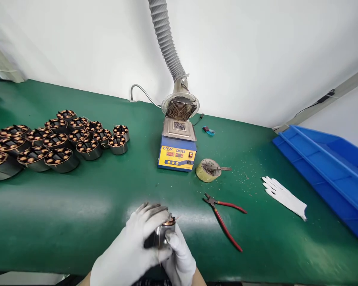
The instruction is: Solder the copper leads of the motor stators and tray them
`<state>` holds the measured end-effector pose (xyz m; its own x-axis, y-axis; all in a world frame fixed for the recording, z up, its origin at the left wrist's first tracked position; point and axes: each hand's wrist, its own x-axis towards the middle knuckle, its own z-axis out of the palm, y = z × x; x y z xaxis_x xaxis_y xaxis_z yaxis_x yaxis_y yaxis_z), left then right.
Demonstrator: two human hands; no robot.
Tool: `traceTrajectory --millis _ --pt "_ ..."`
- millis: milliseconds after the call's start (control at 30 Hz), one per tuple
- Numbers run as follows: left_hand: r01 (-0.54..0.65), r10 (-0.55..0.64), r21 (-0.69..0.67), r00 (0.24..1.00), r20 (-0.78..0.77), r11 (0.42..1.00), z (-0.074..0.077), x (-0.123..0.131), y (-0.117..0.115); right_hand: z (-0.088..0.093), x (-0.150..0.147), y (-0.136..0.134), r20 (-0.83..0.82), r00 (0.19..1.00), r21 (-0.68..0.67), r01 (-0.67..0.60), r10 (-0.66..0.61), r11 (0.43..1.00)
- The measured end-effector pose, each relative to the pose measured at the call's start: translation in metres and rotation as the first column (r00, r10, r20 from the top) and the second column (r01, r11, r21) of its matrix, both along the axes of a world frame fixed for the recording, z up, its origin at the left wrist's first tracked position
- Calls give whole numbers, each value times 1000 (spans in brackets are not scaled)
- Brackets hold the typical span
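At the front edge of the bench I hold a motor stator (164,235), a steel ring with copper windings, slightly tilted. My right hand (180,254), in a white glove, is closed round its near right side with the thumb pressed on the metal. My left hand (134,240), also gloved and with dark-stained fingertips, curves over the stator's top and left side. Its fingers hide much of the windings. A thin wire hangs down the stator's side between the hands. To the right lie red-handled cutting pliers (223,218), jaws pointing away and handles spread.
Several more stators (61,159) stand grouped at left. A blue-yellow solder pot (177,153) sits centrally beneath a grey exhaust hose (167,39). Beside it is a round tin (201,174) with a metal strip (226,169). A loose white glove (285,198) and blue bins (325,167) occupy the right.
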<state>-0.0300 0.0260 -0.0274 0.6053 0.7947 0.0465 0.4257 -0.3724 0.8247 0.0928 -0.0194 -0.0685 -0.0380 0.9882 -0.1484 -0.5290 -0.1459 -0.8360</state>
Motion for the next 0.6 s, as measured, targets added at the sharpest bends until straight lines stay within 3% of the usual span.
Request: traceTrajectory --millis 67,100,167,200,233,267,300,367,400,467,533,600 --pt "-149 184 -267 977 111 952 2 3 7 -1 -1 -1 -86 996 -66 -16 10 998" --pt "-238 323 -417 935 145 877 2 5 13 -1 -1 -1 -161 987 -107 -34 17 994" --pt "-367 599 -630 776 198 684 -2 7 23 -1 -1 -2 -337 941 -173 -100 36 980" --pt "-404 697 -677 680 228 615 -4 7 26 -2 0 -2 -416 909 -194 -129 38 973" --pt "-420 742 -691 621 253 588 -7 5 27 -3 1 -2 -478 878 -209 -150 32 966" --pt "-420 737 -679 620 270 602 -9 2 26 -4 2 -2 -522 853 -228 -163 21 960" --pt "-403 682 -641 682 266 653 -11 -1 22 -5 2 -2 -549 836 -253 -166 -1 953" --pt "-295 426 -496 889 171 816 -12 -8 10 -7 2 -2 -553 825 -331 -91 -115 939" --pt "-211 274 -398 956 108 893 -11 -11 4 -9 2 -2 -533 824 -370 -21 -194 929" --pt "-102 112 -205 993 36 973 -7 -12 -4 -10 1 -2 -483 822 -421 83 -301 903" --pt "-137 149 -122 984 94 983 0 -8 -1 -9 1 -1 -452 843 -426 81 -290 901" --pt "-258 297 -211 937 183 943 6 -1 10 -7 2 -1 -437 878 -397 7 -196 918"
